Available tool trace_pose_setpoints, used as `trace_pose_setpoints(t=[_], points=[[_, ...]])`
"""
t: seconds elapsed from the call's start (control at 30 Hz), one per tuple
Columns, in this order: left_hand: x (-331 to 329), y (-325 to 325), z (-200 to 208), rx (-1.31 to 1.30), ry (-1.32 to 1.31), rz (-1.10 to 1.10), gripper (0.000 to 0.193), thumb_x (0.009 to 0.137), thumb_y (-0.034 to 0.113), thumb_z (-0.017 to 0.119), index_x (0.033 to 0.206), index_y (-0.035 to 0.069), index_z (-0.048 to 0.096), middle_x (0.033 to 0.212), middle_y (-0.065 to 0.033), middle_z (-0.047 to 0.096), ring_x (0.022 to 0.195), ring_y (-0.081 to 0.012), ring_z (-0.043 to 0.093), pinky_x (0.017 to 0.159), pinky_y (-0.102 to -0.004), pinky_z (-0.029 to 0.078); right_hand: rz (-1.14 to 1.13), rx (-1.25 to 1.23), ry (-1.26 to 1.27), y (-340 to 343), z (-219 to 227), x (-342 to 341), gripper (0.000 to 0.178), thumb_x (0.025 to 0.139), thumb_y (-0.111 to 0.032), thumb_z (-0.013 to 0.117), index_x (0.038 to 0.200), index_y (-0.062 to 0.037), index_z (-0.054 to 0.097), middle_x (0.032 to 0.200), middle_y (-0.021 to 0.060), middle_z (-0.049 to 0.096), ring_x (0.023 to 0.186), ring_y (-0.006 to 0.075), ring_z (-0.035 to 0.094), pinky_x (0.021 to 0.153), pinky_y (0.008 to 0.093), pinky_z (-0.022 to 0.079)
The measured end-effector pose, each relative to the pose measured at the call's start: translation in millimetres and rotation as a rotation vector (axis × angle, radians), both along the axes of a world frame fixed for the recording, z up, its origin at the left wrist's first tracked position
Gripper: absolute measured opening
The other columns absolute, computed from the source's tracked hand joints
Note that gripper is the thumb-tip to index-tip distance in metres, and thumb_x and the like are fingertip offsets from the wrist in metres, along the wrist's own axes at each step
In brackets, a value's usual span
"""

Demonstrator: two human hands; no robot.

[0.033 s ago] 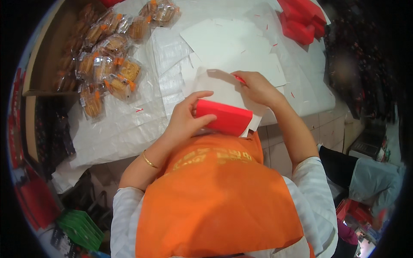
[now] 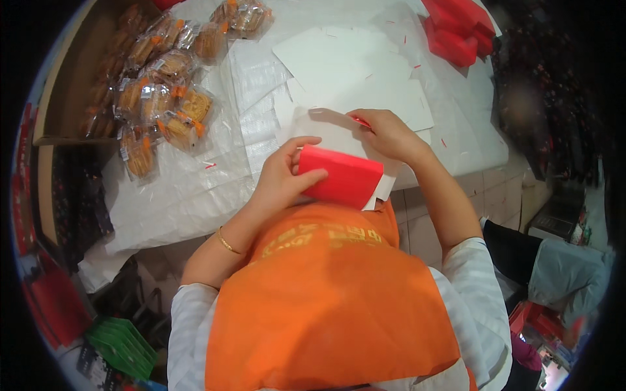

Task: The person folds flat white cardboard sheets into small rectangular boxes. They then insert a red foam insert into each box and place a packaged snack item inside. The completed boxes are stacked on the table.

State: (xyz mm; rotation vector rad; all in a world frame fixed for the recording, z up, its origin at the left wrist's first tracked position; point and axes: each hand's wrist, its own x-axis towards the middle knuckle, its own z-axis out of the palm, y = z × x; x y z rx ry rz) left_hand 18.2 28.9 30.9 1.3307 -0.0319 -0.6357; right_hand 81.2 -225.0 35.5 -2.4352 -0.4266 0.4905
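Observation:
A partly folded carton (image 2: 342, 177), red outside and white inside, is held close in front of my orange apron. My left hand (image 2: 287, 171) closes around its left end, with the thumb across the red face and the fingers behind. At the carton's far right side, my right hand (image 2: 386, 133) pinches the edge of a raised white flap (image 2: 336, 133). A sliver of red shows at the right fingertips. The carton's lower right end stands open with small white tabs. The fingers behind the panels are partly hidden.
White card sheets (image 2: 355, 72) lie flat on the plastic-covered table (image 2: 189, 195), with small red scraps scattered about. Several wrapped pastries (image 2: 166, 98) are piled at the far left, beside an open cardboard box (image 2: 62, 98). Folded red cartons (image 2: 460, 32) rest at the far right.
The carton has tilted slightly, so a little more of its red face shows. Both hands keep their hold nearly in place.

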Motion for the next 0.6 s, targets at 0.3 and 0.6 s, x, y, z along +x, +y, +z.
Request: trace_pose_setpoints(t=[0.3, 0.6], points=[[0.6, 3.3, 7.2, 0.003, -0.392, -0.109, 0.062, 0.086, -0.003, 0.067, 0.143, 0.003, 0.046, 0.121, -0.0102, 0.062, 0.106, -0.0126, 0.061, 0.089, -0.0283, 0.053, 0.012, 0.061, 0.343, 10.2, 7.4, -7.9, 0.035, 0.095, -0.014, 0.053, 0.128, -0.0023, 0.058, 0.109, 0.0204, 0.068, 0.099, 0.0314, 0.065, 0.088, 0.0369, 0.049], [-1.4, 11.5, 4.0, 0.252, -0.407, -0.180, 0.046, 0.088, -0.002, 0.066, 0.133, -0.001, 0.057, 0.124, -0.0098, 0.063, 0.104, -0.0124, 0.061, 0.091, -0.0278, 0.052, 0.026, 0.181, 0.333, 9.9, -7.8, -7.1, 0.042, 0.096, -0.019, 0.053, 0.134, -0.0021, 0.054, 0.119, 0.0215, 0.066, 0.111, 0.0339, 0.063, 0.094, 0.0358, 0.048]])
